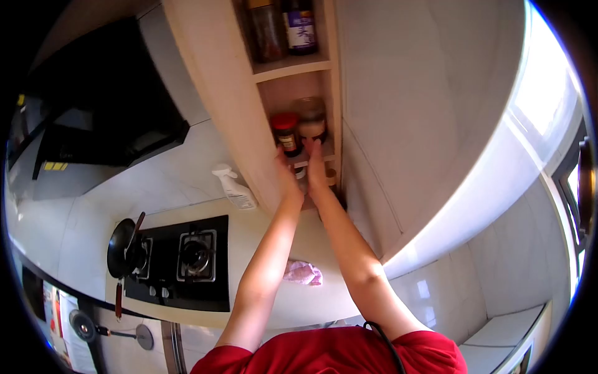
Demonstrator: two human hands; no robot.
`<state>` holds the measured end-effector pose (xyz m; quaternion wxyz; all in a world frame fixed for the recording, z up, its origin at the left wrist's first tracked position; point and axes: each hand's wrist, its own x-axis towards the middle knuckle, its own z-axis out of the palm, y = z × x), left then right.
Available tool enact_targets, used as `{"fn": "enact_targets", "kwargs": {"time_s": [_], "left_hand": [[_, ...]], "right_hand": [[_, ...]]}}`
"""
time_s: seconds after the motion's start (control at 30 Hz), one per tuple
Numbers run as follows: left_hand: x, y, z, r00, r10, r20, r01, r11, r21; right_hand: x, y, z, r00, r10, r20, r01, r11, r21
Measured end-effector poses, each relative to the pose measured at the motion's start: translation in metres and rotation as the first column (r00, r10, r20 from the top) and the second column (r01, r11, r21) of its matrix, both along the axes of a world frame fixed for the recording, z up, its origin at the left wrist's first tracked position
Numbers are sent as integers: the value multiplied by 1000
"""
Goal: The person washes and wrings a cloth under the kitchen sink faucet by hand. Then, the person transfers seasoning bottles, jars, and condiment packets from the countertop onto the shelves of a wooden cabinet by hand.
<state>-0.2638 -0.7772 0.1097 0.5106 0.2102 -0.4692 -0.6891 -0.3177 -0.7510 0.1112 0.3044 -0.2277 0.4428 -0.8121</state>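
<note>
Both arms reach up to a narrow wooden shelf unit (293, 75). My left hand (288, 173) is at the front of the middle compartment, just below a dark jar with a red lid (286, 132). Its fingers are stretched out, with nothing seen in them. Beside it, my right hand (316, 165) is raised with fingers extended, close to the base of a clear glass jar with pale contents (311, 115). Whether the fingertips touch either jar, I cannot tell. Behind and between the hands, small containers (331, 177) in the lower compartment are partly hidden.
A purple-labelled bottle (300, 28) and a tall jar (266, 31) stand one compartment higher. Left are a spray bottle (235, 187), a gas stove (177, 265), a black wok (122, 248) and a range hood (118, 118). A pink cloth (303, 273) lies on the counter.
</note>
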Motion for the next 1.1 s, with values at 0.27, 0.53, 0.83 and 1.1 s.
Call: {"fn": "enact_targets", "kwargs": {"time_s": [0.27,0.53,0.83,1.1], "left_hand": [[102,48,-29,806,-360,-470,525,801,288],[181,166,-77,798,-537,-273,585,583,564],[244,332,-88,211,-910,-357,798,-50,601],[397,561,-73,-291,-801,-522,618,-575,537]], "right_hand": [[64,47,-56,783,321,533,27,838,-546],[142,190,-145,860,186,475,40,903,-428],[282,423,-146,714,-418,562,664,658,-354],[515,640,-110,396,-730,557,883,138,-448]]}}
